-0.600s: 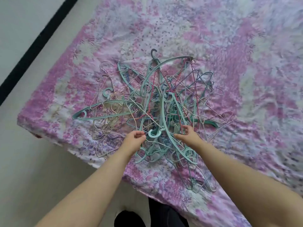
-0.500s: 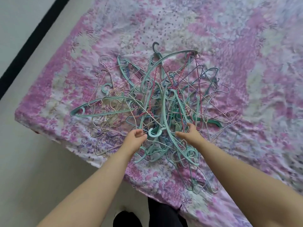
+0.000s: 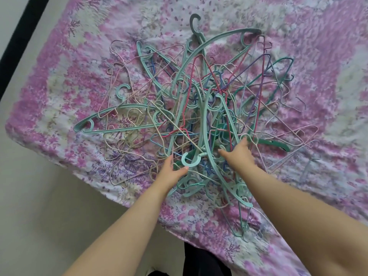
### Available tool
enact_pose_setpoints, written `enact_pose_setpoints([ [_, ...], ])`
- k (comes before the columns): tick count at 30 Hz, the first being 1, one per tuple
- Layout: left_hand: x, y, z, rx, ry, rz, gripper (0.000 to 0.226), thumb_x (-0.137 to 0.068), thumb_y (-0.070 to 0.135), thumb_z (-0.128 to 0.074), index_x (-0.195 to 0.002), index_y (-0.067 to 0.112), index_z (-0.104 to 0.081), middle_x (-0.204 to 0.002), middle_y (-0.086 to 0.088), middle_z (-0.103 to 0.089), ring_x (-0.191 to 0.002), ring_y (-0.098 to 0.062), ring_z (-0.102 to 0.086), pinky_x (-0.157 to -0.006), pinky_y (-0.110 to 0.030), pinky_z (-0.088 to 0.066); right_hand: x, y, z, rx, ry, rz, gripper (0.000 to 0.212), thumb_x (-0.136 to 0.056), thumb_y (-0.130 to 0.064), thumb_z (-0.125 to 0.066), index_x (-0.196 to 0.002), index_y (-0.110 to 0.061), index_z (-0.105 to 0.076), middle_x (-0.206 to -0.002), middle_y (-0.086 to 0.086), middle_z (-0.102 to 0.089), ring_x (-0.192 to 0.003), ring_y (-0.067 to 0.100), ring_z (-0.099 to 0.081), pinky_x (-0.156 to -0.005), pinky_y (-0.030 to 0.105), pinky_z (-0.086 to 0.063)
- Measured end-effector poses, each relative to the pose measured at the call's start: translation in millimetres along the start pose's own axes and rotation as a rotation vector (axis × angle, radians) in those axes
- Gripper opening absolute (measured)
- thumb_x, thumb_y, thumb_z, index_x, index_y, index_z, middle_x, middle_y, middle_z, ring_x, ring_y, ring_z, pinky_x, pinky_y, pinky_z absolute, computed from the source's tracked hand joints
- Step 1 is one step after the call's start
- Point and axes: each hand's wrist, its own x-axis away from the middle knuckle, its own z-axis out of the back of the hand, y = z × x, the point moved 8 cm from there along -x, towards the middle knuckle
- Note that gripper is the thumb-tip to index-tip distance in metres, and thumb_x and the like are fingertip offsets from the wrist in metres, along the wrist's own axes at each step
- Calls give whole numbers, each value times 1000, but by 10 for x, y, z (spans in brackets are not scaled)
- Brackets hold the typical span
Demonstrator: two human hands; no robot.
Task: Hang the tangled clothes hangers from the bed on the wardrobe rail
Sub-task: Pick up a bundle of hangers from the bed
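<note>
Our left hand [image 3: 172, 172] is spread open, touching the teal hook [image 3: 190, 159] | hangers [image 3: 199, 108] lie piled on the bed [image 3: 59, 80] between and past our hands; light, stiff, snaggy, so we lift by that hook | right hand [image 3: 238, 155] reaches in, grip hidden, we cannot tell.

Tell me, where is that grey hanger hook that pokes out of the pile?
In the head view, the grey hook sticks up at the far edge of the hanger pile, near the top centre, against the floral bedsheet, well beyond both hands.
</note>
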Motion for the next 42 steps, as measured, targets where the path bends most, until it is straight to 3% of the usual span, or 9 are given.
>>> enact_pose_setpoints([
  [4,37,-31,-72,35,9,43,83,-87,31,-69,-153,24,-19,-155,-12,-27,-138,-23,-35,-106,-38,-32,87,10,-66,-11,-54,-52,70,-83,-53,-65,-123,-11,-25,-79,6,-48,-56,22,-46,-50,32,-33],
  [14,660,341,-72,-295,225,-111,78,-88,59,-53,-152,25,-22,-162,3,-1,-148,-22,-8,-116,-46,-17,955,-284,275,-157,8,141,29,-81,-43,-63,-81,-18,-49,-76,12,-61,-82,34,-62,-71,37,-46],
  [19,1384,983,-191,-570,425,-541,74,-88,68,-39,-147,26,-29,-150,7,-30,-138,-13,-28,-109,-33,-26,1465,-416,639,-282,-23,244,34,-89,-41,-59,-110,-15,-59,-94,9,-63,-83,27,-59,-71,29,-39],
  [24,1783,1215,-656,-91,-71,-309,94,-82,62,-51,-153,12,-13,-152,-1,-33,-132,-12,-39,-101,-23,-30,1858,-465,870,-449,-56,241,62,-81,-40,-65,-135,-18,-46,-117,10,-61,-99,25,-61,-85,32,-45],
  [27,1879,1321,-773,71,-124,-220,129,-50,78,-58,-151,8,-18,-152,-9,-34,-135,-17,-38,-109,-31,-31,2186,-565,874,-335,-125,363,36,-88,-27,-59,-122,-15,-54,-98,11,-65,-77,18,-61,-63,25,-46],
  [31,1948,1253,-605,351,56,-127,27,-82,32,-73,-67,10,-71,-64,-3,-65,-65,-15,-61,-65,-21,-45,2639,-627,820,-147,-162,536,29,-84,-28,-57,-108,-13,-57,-86,2,-59,-82,19,-63,-66,27,-46],
  [32,1913,1168,-574,369,50,-125,39,-86,17,-67,-47,11,-66,-50,0,-57,-50,-13,-55,-54,-20,-41,2715,-610,827,-123,-165,549,34,-82,-34,-58,-110,-16,-55,-88,0,-56,-81,17,-60,-68,27,-45],
  [38,2055,865,-387,542,75,15,16,-91,9,-53,-78,14,-61,-75,-4,-58,-57,-16,-55,-51,-24,-46,3261,-637,953,-139,-369,775,42,-100,-34,-43,-140,-23,-47,-153,5,-33,-143,12,-24,-112,20,-14],
  [42,2259,712,-423,498,6,0,20,-97,3,-37,-95,10,-55,-62,-5,-51,-44,-15,-55,-45,-24,-50,3477,-505,1120,-355,-408,753,31,-101,-31,-41,-119,-22,-66,-114,5,-65,-107,12,-57,-100,33,-41],
])
